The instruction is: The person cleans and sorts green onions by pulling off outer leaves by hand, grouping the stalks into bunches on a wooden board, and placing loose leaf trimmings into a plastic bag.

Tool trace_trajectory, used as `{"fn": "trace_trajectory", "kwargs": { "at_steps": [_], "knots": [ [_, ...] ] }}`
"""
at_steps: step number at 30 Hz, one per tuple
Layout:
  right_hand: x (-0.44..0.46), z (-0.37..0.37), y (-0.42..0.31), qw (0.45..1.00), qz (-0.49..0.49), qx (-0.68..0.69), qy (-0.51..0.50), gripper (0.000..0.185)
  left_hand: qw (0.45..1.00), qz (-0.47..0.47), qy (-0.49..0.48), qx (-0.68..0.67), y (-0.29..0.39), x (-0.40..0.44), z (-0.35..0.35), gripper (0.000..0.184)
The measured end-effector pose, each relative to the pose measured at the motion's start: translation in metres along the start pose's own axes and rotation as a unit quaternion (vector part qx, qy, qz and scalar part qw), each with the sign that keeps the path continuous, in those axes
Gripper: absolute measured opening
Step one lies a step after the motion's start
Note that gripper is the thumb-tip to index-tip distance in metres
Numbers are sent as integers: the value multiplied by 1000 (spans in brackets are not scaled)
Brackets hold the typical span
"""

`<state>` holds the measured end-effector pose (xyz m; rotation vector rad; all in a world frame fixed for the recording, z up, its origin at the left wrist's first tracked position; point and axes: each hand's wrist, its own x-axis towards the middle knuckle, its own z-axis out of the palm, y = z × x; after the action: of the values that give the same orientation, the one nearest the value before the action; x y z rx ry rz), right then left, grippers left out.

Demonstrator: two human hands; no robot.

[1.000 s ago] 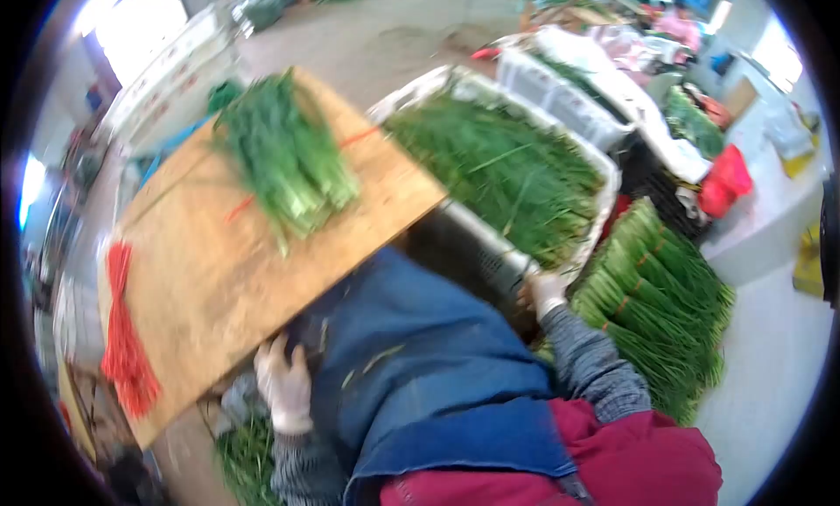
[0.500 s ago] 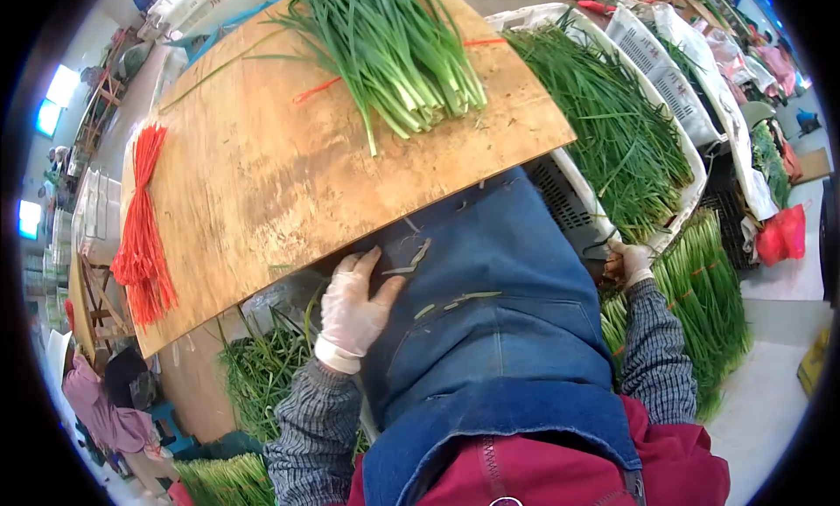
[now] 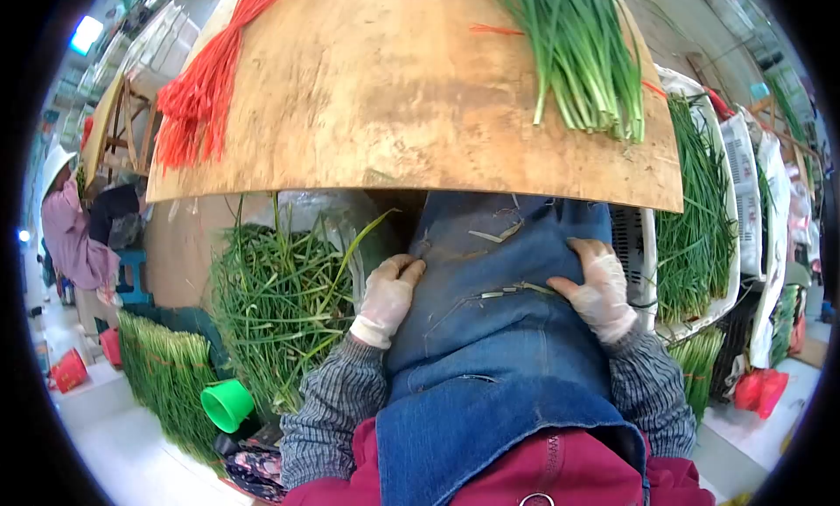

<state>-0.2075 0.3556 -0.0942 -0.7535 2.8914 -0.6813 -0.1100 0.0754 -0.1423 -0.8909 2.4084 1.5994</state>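
Note:
Both my hands wear thin whitish gloves with bare fingertips and rest on the blue denim apron (image 3: 490, 314) over my lap. My left hand (image 3: 388, 300) lies at the apron's left edge, holding nothing visible. At the opposite side, my right hand (image 3: 601, 287) touches the denim with its thumb spread from the fingers. Bits of pale leaf cling to the cloth between them. On the wooden board (image 3: 376, 112) ahead lies a bundle of green garlic-chive-like stalks (image 3: 586, 60), a red tie beneath it. A bunch of red ties (image 3: 206, 86) lies on the board's left.
Loose green leaves (image 3: 280, 305) fill a bag to my left. Tied bundles (image 3: 171, 383) and a green cup (image 3: 227, 405) stand farther left. A white crate (image 3: 731, 244) of greens is at right. Another person (image 3: 74, 222) sits at far left.
My right hand has left the crate's corner and moved onto the apron. My left hand stays by the apron's left edge. The view has turned left.

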Motion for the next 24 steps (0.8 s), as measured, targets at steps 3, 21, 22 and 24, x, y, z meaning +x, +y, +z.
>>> {"fn": "trace_trajectory", "kwargs": {
  "at_steps": [3,21,22,24],
  "knots": [
    [8,30,-3,999,-35,-38,11,26,998,-2,23,-52,-10,4,-2,23],
    [68,27,-87,971,-224,-11,85,12,977,18,67,-200,-109,4,-26,20],
    [68,20,-92,961,-235,41,138,13,987,1,75,-139,-131,25,-20,20],
    [54,-6,-107,957,-220,90,167,15,993,-9,111,-40,-77,-19,-48,19]
  ]
}}
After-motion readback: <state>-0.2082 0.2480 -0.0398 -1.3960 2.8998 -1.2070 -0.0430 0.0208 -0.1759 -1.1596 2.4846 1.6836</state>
